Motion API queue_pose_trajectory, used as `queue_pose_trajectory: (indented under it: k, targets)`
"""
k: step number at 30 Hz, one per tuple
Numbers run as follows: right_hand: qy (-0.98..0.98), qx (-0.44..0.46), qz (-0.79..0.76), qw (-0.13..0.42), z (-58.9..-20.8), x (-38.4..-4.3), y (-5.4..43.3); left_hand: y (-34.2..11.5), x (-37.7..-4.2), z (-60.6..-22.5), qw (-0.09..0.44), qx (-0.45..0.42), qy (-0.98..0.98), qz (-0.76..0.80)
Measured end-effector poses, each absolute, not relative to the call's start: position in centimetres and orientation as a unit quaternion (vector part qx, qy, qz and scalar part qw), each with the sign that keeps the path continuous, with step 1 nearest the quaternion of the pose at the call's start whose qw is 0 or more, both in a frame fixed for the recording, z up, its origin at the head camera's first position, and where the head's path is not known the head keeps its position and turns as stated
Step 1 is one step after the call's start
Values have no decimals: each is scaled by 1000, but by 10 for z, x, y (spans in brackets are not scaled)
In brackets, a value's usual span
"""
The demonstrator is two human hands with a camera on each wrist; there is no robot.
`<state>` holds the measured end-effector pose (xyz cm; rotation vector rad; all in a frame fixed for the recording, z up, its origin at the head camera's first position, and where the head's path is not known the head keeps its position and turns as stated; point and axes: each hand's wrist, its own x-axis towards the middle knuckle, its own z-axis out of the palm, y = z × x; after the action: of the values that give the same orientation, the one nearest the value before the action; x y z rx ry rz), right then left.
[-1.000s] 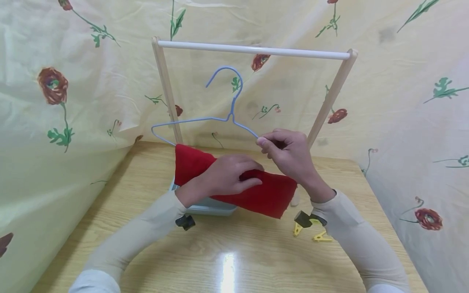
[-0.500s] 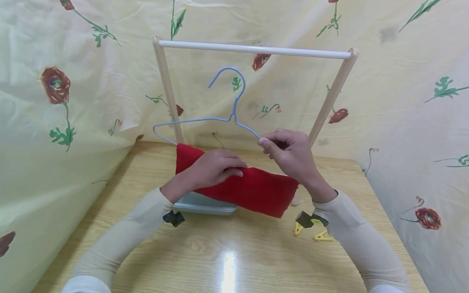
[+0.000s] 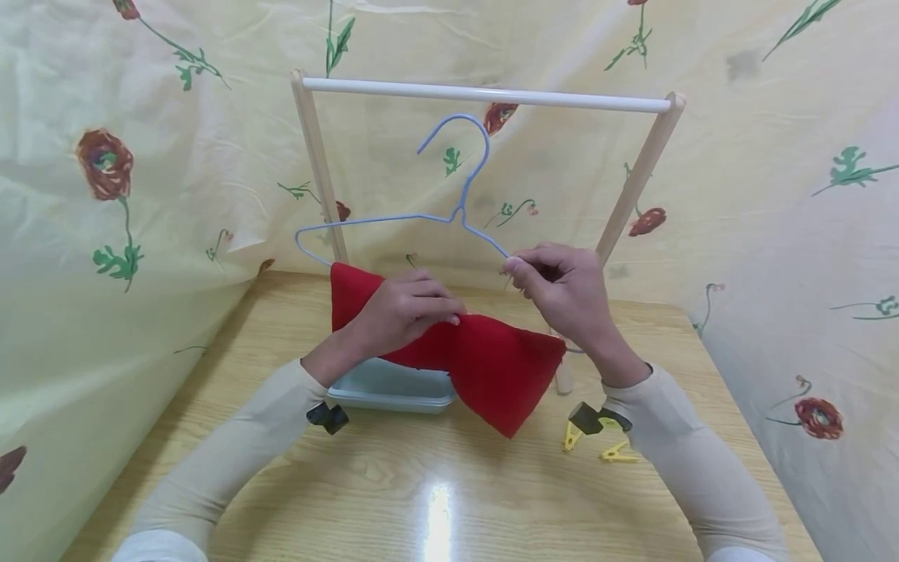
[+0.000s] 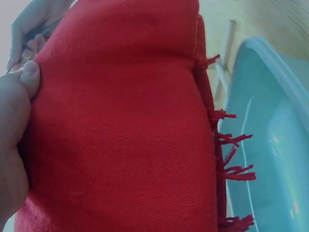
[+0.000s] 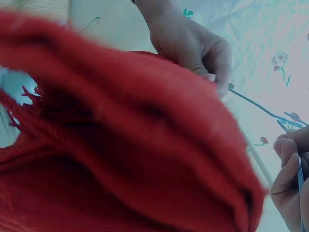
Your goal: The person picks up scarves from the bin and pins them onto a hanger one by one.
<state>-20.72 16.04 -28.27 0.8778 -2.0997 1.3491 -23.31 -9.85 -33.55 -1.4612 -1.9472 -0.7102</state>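
Note:
A blue wire hanger point(image 3: 463, 197) is held up, its hook pointing upward. Folded over its lower bar hangs a red cloth point(image 3: 502, 363), with fringe showing along its lower edge in the left wrist view. My left hand point(image 3: 402, 312) pinches the cloth's upper edge near the middle, thumb on the near side; whether the bar lies within that pinch is hidden. With thumb and fingers my right hand point(image 3: 567, 293) grips the hanger's right shoulder. In the right wrist view, the cloth point(image 5: 145, 125) fills most of the foreground, blurred, with my left hand point(image 5: 193, 46) behind it.
Behind the hands stands a rack with wooden posts and a white rail point(image 3: 485, 95). A light blue tray point(image 3: 393, 402) lies on the wooden table point(image 3: 337, 499) below the cloth. Yellow clothespins point(image 3: 618, 453) lie by my right wrist. Flowered fabric surrounds the table.
My left hand has slid left along the cloth and now pinches its upper edge. The hanger has shifted up and right. The cloth's right part now hangs lower and bunches at the middle.

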Motion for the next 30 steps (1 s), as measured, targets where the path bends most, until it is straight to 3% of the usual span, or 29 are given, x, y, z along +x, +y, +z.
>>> queue_pose_trajectory:
  k: [17,22,30]
  targets:
    - [-762,327,503,245,-283,-209,166,-140,-236,-331,213,-461,-843,-181]
    - [-771,317,498,240,-284,-208,167,-146,-240,-336,227,-472,-838,-155]
    - [-779,310,499,217,-287,-209,166,-149,-245,-342,276,-512,-775,-246]
